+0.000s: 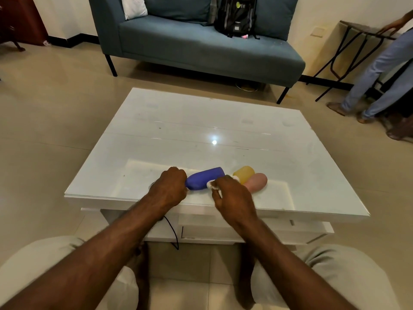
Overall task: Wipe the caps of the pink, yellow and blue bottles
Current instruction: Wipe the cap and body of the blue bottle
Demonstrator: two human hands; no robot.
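Observation:
A blue bottle (205, 180) lies on its side near the front edge of the white glass-topped table (201, 130). My left hand (171, 186) is closed around its left end, which hides that end. My right hand (230, 198) pinches a small white cloth (211, 184) against the bottle's lower right side. Just right of the blue one, a yellow bottle (244, 173) and a pink bottle (257, 181) lie side by side. My right hand covers their near ends, so no cap is visible.
A blue sofa (190, 41) with a black backpack (235, 16) stands beyond the table. A person's legs (377, 74) and a black folding stand (348, 52) are at the far right. My knees are below the table's front edge.

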